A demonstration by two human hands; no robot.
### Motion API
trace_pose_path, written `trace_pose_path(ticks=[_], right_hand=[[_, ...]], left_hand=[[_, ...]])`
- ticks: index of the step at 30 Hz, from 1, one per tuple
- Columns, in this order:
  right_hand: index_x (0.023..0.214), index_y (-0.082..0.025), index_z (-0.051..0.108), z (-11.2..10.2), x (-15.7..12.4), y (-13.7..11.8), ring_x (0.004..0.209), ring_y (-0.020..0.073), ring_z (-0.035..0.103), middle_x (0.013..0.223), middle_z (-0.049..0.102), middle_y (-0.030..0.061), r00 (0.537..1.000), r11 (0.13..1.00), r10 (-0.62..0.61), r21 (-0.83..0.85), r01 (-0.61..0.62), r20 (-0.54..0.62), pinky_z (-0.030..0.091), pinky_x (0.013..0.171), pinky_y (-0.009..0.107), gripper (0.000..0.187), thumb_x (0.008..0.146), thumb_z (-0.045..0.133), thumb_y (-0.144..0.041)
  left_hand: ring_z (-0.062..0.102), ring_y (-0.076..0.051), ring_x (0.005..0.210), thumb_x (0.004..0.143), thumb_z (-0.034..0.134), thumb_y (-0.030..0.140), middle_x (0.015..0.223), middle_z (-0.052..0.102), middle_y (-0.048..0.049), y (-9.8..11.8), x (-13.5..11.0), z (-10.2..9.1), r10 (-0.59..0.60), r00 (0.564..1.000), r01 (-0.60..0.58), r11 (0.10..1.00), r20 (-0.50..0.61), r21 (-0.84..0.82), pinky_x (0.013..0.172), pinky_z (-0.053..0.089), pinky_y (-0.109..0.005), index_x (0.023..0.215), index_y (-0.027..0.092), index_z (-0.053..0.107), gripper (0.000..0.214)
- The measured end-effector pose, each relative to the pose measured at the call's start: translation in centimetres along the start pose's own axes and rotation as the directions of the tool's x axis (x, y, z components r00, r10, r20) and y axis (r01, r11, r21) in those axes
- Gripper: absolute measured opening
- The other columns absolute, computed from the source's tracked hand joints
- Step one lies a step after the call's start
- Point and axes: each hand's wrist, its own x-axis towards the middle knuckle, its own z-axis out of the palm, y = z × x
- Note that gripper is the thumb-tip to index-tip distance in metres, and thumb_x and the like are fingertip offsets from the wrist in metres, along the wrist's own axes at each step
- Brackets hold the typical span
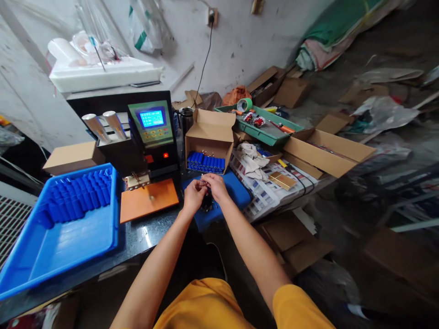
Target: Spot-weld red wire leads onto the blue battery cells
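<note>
My left hand [193, 195] and my right hand [215, 186] meet over a blue mat [236, 192] at the table's front edge. Both are closed in a pinch around a small thin piece I cannot make out, with a small dark object [207, 203] just under them. Behind them an open cardboard box [210, 137] holds a row of blue cylindrical cells [205, 162]. To the left stands a black spot-welding machine [151, 132] with a lit screen and an orange work plate [148, 200].
A blue plastic tray [51, 242] with several blue cells lies at the left. A green tray [264, 125] of tools, open cardboard boxes [325, 151], a rag [252, 160] and gold plates [281, 180] lie to the right. Cardboard and clutter cover the floor.
</note>
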Motion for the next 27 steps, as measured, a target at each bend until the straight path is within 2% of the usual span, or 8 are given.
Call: trace_pose_path(ticks=[3,6,11,13,16,19,24,27], right_hand=[[0.061,-0.019,0.066,0.0,-0.1,-0.2,0.059,0.0124,0.053,0.061,0.062,-0.0008,1.000,0.999,-0.016,0.033,0.016,-0.014,0.042,0.060,0.026,0.020,0.060,0.076,-0.037],[0.065,-0.019,0.066,0.0,0.1,-1.0,0.065,0.0130,0.056,0.067,0.065,0.0003,0.993,0.988,-0.080,0.124,0.090,-0.086,0.045,0.066,0.026,0.019,0.062,0.076,-0.036],[0.069,-0.020,0.064,-0.1,0.0,-3.0,0.075,0.0149,0.061,0.072,0.065,0.0011,0.983,0.938,-0.104,0.312,0.148,-0.152,0.049,0.073,0.028,0.021,0.061,0.078,-0.033],[0.070,-0.020,0.065,0.1,-0.3,-3.5,0.077,0.0152,0.062,0.073,0.065,0.0013,0.988,0.927,-0.089,0.352,0.130,-0.129,0.050,0.075,0.028,0.020,0.062,0.079,-0.032],[0.071,-0.020,0.065,0.7,-1.0,-3.7,0.080,0.0164,0.063,0.077,0.066,0.0021,0.994,0.926,-0.073,0.365,0.099,-0.084,0.052,0.077,0.030,0.020,0.063,0.078,-0.033],[0.071,-0.020,0.064,1.8,-1.8,-3.4,0.082,0.0174,0.063,0.078,0.067,0.0027,0.999,0.928,-0.051,0.369,0.052,-0.012,0.052,0.078,0.030,0.021,0.063,0.078,-0.033],[0.070,-0.020,0.067,4.5,-3.4,-2.5,0.078,0.0146,0.062,0.077,0.066,0.0012,0.992,0.906,0.003,0.419,-0.056,0.125,0.051,0.076,0.027,0.021,0.061,0.082,-0.032],[0.070,-0.019,0.068,6.3,-4.1,-1.9,0.074,0.0132,0.061,0.075,0.066,0.0007,0.984,0.900,0.021,0.425,-0.096,0.178,0.050,0.073,0.026,0.022,0.061,0.083,-0.033]], left_hand=[[0.065,-0.013,0.065,0.072,0.063,0.012,0.072,0.069,-0.0001,-0.5,-0.3,0.3,0.000,1.000,0.000,1.000,-0.007,-0.005,0.065,0.050,-0.023,0.075,0.018,0.060,0.007],[0.065,-0.013,0.065,0.074,0.063,0.015,0.073,0.069,0.0001,-1.0,-0.9,0.2,0.001,1.000,-0.001,1.000,-0.030,0.011,0.065,0.050,-0.023,0.076,0.018,0.061,0.005],[0.067,-0.016,0.070,0.079,0.062,0.022,0.083,0.072,-0.0036,-2.1,-1.6,-0.6,-0.020,0.990,0.035,0.993,-0.138,0.110,0.071,0.054,-0.029,0.096,0.018,0.063,0.018],[0.068,-0.019,0.081,0.080,0.063,0.023,0.098,0.073,-0.0092,-2.1,-2.0,-1.1,0.046,0.987,-0.017,0.982,-0.154,0.187,0.080,0.055,-0.035,0.108,0.017,0.063,0.029],[0.065,-0.024,0.107,0.086,0.059,0.027,0.120,0.067,-0.0143,-1.4,-3.0,-2.3,0.229,0.956,-0.177,0.948,-0.185,0.264,0.096,0.051,-0.042,0.118,0.017,0.062,0.034],[0.060,-0.024,0.116,0.090,0.055,0.032,0.119,0.067,-0.0124,-0.3,-4.1,-3.9,0.339,0.913,-0.280,0.925,-0.228,0.256,0.103,0.047,-0.042,0.111,0.018,0.066,0.027],[0.068,-0.019,0.092,0.088,0.060,0.042,0.099,0.073,-0.0091,0.8,-4.8,-5.7,0.163,0.973,-0.163,0.987,-0.165,0.013,0.087,0.054,-0.034,0.103,0.017,0.069,0.031],[0.068,-0.017,0.082,0.085,0.063,0.044,0.089,0.074,-0.0072,0.9,-4.8,-6.3,0.124,0.981,-0.136,0.988,-0.147,-0.075,0.080,0.055,-0.031,0.093,0.016,0.070,0.030]])
